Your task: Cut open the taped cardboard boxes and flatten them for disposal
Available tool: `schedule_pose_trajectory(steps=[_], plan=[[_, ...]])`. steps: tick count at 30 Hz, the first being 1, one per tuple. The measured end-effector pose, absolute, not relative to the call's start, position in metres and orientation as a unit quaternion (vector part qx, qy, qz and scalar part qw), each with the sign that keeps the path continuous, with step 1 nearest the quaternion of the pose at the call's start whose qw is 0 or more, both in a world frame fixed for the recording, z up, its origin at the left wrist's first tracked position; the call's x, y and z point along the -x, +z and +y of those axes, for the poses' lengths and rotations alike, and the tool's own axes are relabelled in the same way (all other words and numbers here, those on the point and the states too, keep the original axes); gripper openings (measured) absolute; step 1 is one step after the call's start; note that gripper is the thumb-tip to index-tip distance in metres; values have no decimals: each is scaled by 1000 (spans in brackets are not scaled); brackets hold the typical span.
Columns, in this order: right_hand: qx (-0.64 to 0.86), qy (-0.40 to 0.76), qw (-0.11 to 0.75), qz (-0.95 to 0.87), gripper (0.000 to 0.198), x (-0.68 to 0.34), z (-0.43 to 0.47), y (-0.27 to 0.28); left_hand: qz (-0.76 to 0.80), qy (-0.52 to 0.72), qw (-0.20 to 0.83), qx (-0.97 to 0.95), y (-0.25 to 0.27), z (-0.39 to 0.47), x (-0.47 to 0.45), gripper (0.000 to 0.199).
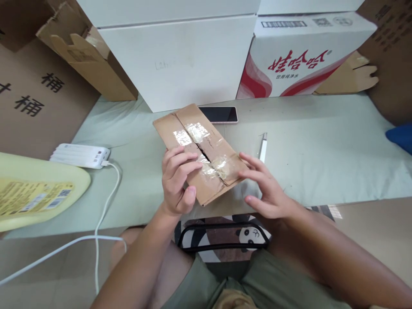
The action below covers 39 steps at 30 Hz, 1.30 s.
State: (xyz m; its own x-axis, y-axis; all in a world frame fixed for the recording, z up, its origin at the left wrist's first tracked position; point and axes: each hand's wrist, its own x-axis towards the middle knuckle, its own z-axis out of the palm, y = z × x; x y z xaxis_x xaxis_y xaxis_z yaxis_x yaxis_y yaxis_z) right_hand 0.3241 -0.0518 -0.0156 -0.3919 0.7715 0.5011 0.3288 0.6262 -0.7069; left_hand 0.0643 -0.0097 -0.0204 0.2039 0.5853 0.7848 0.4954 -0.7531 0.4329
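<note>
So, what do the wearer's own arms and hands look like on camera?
Both the left hand and the right hand are bare: no gloves, and no rings, watch or wristband that I can see. The forearms show no sleeves, markings or attached cables. Below them is an olive-green garment; its cut is unclear.

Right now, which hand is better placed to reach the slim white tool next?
Probably the right: the right hand is nearer the slim white tool and only at the cardboard box's edge; the left hand lies across the box's top.
</note>
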Motion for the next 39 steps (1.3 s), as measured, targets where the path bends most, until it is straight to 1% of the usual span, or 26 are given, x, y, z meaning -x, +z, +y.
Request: schedule_pose_trajectory(steps=[2, 3, 4, 6, 8, 9, 10, 12, 14, 16, 20, 23, 26, 29, 31, 33, 37, 39], plan=[[453, 219, 436, -746, 40, -333, -45, -16, 337, 534, 42, -774, -20, -10, -64, 37], [530, 190, 418, -712, 37, -338, -41, -17, 335, 536, 42, -774, -19, -11, -64, 37], [609, 158, 379, -679, 35, -344, -36, -19, 334, 535, 43, -775, -18, -12, -64, 37], [720, 109, 251, -638, 41, -354, -28, -23, 333, 530, 42, -778, -17, -15, -64, 38], [751, 105, 122, -640, 52, -361, -22, -26, 329, 528, 42, -782, -16, -18, -64, 38], [749, 115, 78, -648, 54, -362, -20, -27, 326, 527, 42, -783, -16, -20, -65, 38], [742, 126, 51, -657, 55, -362, -20, -28, 323, 526, 43, -785, -15, -21, -66, 39], [728, 143, 36, -669, 51, -359, -19, -27, 318, 521, 46, -791, -14, -25, -67, 39], [721, 163, 58, -672, 49, -355, -19, -26, 313, 511, 50, -799, -12, -29, -70, 40], [716, 195, 112, -661, 48, -352, -18, -24, 308, 499, 56, -808, -10, -35, -72, 41], [687, 271, 293, -607, 44, -351, -16, -22, 283, 485, 80, -824, -6, -44, -79, 40], [645, 320, 429, -545, 44, -350, -16, -21, 265, 505, 90, -816, -6, -44, -80, 40], [601, 328, 524, -506, 40, -347, -23, -16, 276, 530, 77, -798, -9, -34, -74, 42], [523, 338, 568, -538, 31, -343, -39, -3, 317, 515, 70, -793, -11, -22, -69, 43], [455, 366, 577, -572, 30, -339, -50, 8, 323, 508, 76, -795, -13, -16, -68, 46], [410, 368, 590, -589, 31, -335, -58, 17, 315, 504, 82, -800, -14, -12, -70, 48], [404, 284, 643, -585, 28, -324, -63, 28, 305, 487, 72, -815, -16, -11, -76, 48], [385, 250, 666, -588, 19, -318, -64, 30, 308, 487, 64, -815, -16, -14, -80, 48]])
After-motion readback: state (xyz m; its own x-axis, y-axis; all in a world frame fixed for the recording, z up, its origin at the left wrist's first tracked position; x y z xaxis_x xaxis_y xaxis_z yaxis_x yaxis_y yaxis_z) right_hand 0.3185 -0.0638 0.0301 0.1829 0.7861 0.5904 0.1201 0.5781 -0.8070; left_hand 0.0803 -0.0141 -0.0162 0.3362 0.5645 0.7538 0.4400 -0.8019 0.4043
